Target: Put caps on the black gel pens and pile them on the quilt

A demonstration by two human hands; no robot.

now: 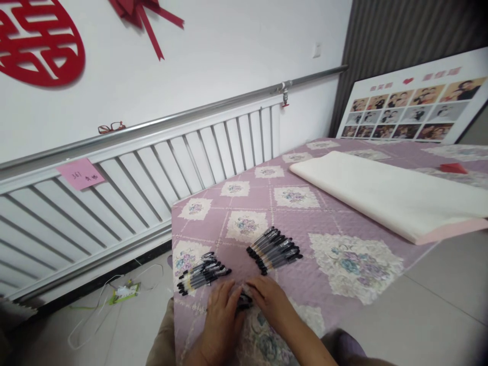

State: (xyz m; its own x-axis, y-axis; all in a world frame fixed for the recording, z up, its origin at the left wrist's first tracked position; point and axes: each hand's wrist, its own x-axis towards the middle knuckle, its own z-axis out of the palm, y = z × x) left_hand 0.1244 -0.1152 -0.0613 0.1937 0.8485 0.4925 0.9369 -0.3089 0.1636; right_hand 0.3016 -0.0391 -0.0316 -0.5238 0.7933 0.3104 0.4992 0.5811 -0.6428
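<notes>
Near the front edge of the table, my left hand [221, 317] is curled round some black-capped pens [244, 300], most of them hidden under its fingers. My right hand [271, 303] comes in from the other side, its fingers drawn together against the same pens. Beyond my left hand lies a loose group of clear-barrelled gel pens [204, 275] with black caps. A second group of the same pens [273, 250], side by side in a slanted row, rests just past my right hand. How many pens are between my hands is hidden.
A purple floral cloth [251, 198] covers the table. A folded white sheet [385, 190] and a red paper piece [453, 168] lie at the right. Along the wall runs a white radiator [133, 188] with a pink note [81, 174]. A power strip [125, 293] is on the floor.
</notes>
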